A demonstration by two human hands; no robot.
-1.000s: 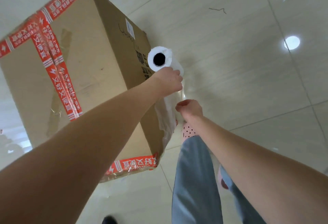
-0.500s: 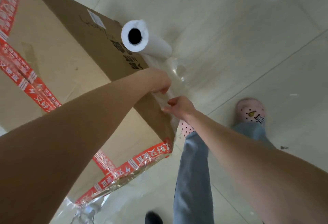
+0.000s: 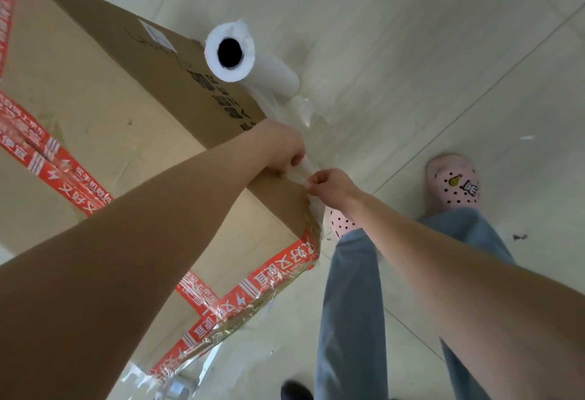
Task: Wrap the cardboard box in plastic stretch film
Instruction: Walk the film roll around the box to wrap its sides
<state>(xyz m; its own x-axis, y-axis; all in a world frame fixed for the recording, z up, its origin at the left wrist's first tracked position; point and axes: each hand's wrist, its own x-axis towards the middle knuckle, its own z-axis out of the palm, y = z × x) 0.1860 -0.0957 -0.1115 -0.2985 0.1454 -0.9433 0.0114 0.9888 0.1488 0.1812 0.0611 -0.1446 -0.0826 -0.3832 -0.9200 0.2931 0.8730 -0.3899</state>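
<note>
A large box (image 3: 95, 108), sealed with red printed tape (image 3: 278, 273), stands on a pale tiled floor (image 3: 411, 51) and fills the left side of the view from above. At the box's upright corner nearest the person, a bunched strand of clear film (image 3: 299, 174) runs between two hands. More film clings, wrinkled, along the taped edge closest to the viewer.

The left hand (image 3: 281, 146) rests against that corner. Its fingers are curled and pinch the strand against the cardboard. The right hand (image 3: 329, 184), just beside it, pinches the same strand between thumb and fingertips. The two hands nearly touch.

The roll (image 3: 253, 67) stands on end on the floor just beside the box's printed side. Neither hand holds it, and loose film trails from it to the hands. A pink shoe (image 3: 456, 184) is planted on the floor to the right, well apart from the box.

The person appears to be tearing or securing the film. The strand may stretch instead of parting cleanly, because it is bunched thick. A hard tug could peel the wrapped layer off the corner if the left pinch slips. Pull on the trailing film could topple the free-standing roll, letting it roll away and unspool. Slack film on the floor near the feet could catch a shoe.
</note>
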